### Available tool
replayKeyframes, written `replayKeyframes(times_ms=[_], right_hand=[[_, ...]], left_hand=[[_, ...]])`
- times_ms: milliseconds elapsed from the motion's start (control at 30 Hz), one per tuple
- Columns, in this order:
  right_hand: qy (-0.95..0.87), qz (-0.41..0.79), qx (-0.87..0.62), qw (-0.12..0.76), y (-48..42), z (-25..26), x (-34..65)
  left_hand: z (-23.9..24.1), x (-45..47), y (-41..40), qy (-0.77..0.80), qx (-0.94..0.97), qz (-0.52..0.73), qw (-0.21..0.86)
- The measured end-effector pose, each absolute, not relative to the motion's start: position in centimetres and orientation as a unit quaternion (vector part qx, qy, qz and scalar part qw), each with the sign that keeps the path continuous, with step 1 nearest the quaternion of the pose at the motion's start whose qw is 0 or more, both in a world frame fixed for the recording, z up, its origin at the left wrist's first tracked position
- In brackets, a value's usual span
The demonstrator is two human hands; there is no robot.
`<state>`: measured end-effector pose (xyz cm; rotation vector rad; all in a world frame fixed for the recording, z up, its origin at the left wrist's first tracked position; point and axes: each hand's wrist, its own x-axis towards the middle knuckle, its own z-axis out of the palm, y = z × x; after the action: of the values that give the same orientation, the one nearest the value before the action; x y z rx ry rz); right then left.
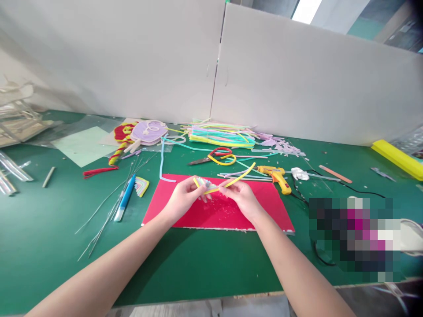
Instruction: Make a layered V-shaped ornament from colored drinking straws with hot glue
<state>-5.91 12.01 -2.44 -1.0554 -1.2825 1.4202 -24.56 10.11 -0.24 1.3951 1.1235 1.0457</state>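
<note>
Over the red board (198,215), my left hand (185,193) pinches a small striped fan of pastel pipe cleaners (204,181). A yellow pipe cleaner (243,174) runs along the fan's edge, its free end sticking up to the right. The fingers of my right hand (240,196) are closed on that yellow strip, close beside the fan. My fingertips partly hide where strip and fan meet. A similar striped wedge (142,186) with a yellow border lies left of the board, beside a blue pen-like tool (125,198).
Behind the board lie scissors (214,157), a yellow glue gun (277,176) with a black cord, and a bundle of pipe cleaners (221,136). Thin wires (105,215) spread at left. A purple fan-shaped piece (150,132) lies at the back. A blurred patch (357,237) covers something at right.
</note>
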Motion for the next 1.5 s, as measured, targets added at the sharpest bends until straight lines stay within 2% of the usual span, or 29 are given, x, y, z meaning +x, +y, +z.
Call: replayKeyframes(times_ms=[100,400,1000,1500], right_hand=[[-0.517,0.566,-0.431,0.476,12.09,-2.24,-5.98],[-0.545,0.559,-0.446,0.437,12.06,-1.88,-5.94],[-0.531,0.542,-0.461,0.46,12.31,-2.73,-5.84],[-0.544,0.561,-0.443,0.441,12.07,-2.44,-6.2]], left_hand=[[-0.31,-24.57,10.09,0.464,0.584,0.431,0.509],[-0.27,-24.54,10.02,0.467,0.585,0.422,0.512],[-0.94,-24.56,10.19,0.439,0.598,0.388,0.546],[-0.99,-24.6,10.31,0.489,0.582,0.398,0.513]])
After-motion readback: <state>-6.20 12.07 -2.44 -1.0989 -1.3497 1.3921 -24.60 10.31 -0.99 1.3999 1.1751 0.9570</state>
